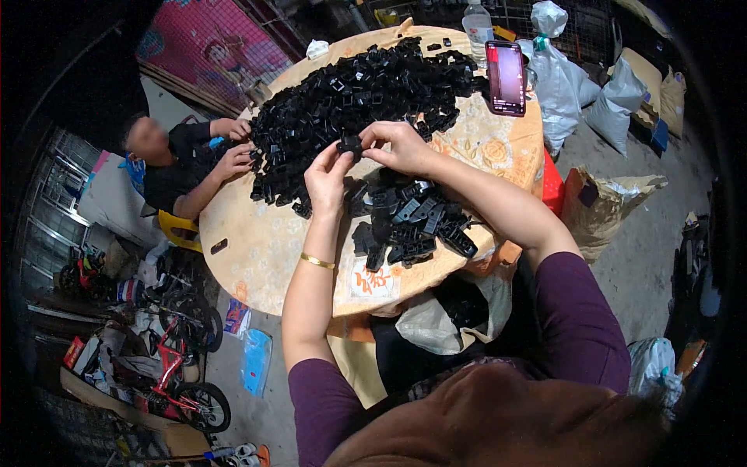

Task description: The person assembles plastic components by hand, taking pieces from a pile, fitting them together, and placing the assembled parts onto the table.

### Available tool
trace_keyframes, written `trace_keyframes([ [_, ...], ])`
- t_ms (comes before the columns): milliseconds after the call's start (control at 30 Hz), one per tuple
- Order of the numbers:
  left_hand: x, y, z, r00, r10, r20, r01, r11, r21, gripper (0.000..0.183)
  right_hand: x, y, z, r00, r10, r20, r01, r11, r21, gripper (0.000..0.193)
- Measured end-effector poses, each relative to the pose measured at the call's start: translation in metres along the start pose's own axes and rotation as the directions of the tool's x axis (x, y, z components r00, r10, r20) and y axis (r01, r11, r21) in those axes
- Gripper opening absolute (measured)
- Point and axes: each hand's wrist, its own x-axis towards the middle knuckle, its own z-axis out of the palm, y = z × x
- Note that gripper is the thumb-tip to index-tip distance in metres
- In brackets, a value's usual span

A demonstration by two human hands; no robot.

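Note:
Between my two hands, above the round table (264,279), is a small black plastic part (350,145). My left hand (328,175) pinches it from the left, a gold bangle on that wrist. From the right, the fingertips of my right hand (395,146) close on the same part. Its exact kind is too small to make out. Beyond my hands spreads a large heap of black plastic parts (342,93). Nearer to me, between my forearms, lies a smaller pile of black parts (416,218), some of them longer and slotted.
Across the table's left side a co-worker (183,167) reaches into the heap with both hands. A lit phone (506,78) stands at the far right beside a clear bottle (476,31). White sacks (556,86) stand on the right floor. A red bicycle (175,366) is at lower left.

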Motion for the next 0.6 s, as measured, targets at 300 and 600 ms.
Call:
trace_keyframes([
  [300, -0.01, 0.01, 0.016, 0.996, 0.082, -0.026, -0.084, 0.991, -0.1, 0.037, 0.001, -0.013, 0.0, 0.994, -0.104, -0.026, 0.101, 0.99, -0.103, 0.039],
  [600, -0.007, 0.002, 0.009, 0.988, 0.127, 0.092, -0.119, 0.989, -0.083, 0.027, 0.0, 0.005, 0.0, 0.957, 0.205, 0.204, -0.222, 0.973, 0.061, 0.04],
])
